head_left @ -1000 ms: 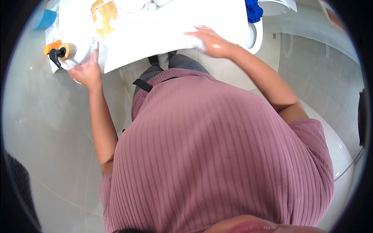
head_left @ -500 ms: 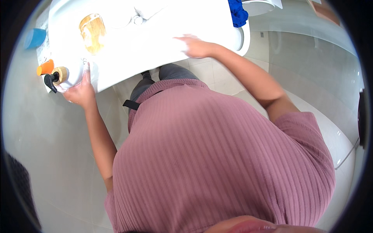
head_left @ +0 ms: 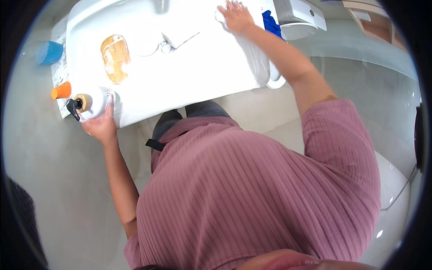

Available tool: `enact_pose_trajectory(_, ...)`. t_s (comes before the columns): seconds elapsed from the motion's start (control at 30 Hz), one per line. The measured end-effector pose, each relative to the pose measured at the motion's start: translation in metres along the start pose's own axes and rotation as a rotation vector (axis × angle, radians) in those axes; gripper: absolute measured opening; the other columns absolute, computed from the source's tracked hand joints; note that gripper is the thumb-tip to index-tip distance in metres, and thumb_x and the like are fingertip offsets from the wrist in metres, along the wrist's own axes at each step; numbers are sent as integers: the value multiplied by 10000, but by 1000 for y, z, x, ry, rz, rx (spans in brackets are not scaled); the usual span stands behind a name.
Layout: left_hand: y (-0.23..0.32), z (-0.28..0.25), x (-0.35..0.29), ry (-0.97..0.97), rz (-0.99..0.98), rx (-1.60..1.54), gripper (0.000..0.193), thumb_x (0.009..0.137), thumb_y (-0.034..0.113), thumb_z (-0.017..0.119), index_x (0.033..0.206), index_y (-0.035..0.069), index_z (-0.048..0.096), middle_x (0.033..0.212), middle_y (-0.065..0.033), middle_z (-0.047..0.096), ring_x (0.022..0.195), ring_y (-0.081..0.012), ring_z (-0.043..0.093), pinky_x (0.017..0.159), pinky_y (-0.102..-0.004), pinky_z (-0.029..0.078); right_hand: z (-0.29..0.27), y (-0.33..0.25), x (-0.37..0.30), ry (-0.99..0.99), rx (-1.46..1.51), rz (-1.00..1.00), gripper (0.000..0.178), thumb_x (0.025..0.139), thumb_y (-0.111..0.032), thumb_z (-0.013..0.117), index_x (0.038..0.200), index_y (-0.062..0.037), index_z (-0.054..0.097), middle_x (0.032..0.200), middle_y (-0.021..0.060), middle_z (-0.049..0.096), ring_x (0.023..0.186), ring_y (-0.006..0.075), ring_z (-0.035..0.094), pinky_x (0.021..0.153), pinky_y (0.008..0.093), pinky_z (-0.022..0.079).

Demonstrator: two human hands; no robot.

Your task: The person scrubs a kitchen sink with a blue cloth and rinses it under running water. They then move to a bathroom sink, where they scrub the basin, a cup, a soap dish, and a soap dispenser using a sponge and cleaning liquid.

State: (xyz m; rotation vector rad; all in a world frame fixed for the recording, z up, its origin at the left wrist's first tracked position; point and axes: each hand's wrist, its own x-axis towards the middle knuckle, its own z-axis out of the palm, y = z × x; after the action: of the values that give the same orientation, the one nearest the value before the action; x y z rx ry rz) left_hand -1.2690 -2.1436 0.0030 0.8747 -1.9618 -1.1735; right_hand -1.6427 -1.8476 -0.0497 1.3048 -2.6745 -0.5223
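My left hand (head_left: 101, 123) is wrapped round a white pump bottle (head_left: 100, 101) at the sink's near left corner, thumb along its side. The bottle lies tilted, its wooden collar and black pump head (head_left: 73, 108) pointing left. My right hand (head_left: 236, 18) reaches to the far right of the white sink (head_left: 202, 67), its wet fingers bent over the surface. Something white shows at its fingertips; glare and suds hide what it is. An oval wooden dish (head_left: 115, 60), streaked with white foam, lies in the left part of the sink.
A blue cup (head_left: 49, 53) and an orange cup (head_left: 61, 90) stand on the speckled counter (head_left: 58, 72) at left. Blue cloth (head_left: 271, 24) lies beyond the sink's right edge, near a toilet (head_left: 299, 29). A drain (head_left: 166, 47) shows mid-sink, below the tap (head_left: 162, 5).
My right hand has swept from the sink's near middle to its far right. My left hand keeps hold of the pump bottle. The whole view has shifted slightly.
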Motion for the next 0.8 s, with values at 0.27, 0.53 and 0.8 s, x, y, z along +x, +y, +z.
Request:
enact_pose_trajectory(0.27,-3,-1,-3,63,3,-210,636,633,-61,783,1180,-65,458,1124,-157,564,1000,-216,584,888,-353,489,-56,-44,-77,-414,146,-272,502,879,-208,452,1368,-121,382,1425,214,340,1276,384,370,988,489,359)
enact_pose_trajectory(0.53,-2,-5,2,-51,22,105,836,582,99,857,1250,-66,382,1153,-164,540,1049,-223,549,881,-333,469,-59,-156,-62,-297,511,-241,528,824,-155,517,1328,-47,400,1358,254,381,1275,432,346,1019,507,331)
enact_pose_trajectory(0.8,29,48,22,-188,-119,-175,768,613,116,844,1242,-25,425,1030,-149,605,921,-222,606,822,-340,499,-68,-101,-46,-492,467,-230,415,777,-154,596,1182,-96,530,1162,158,525,1104,346,468,884,474,442)
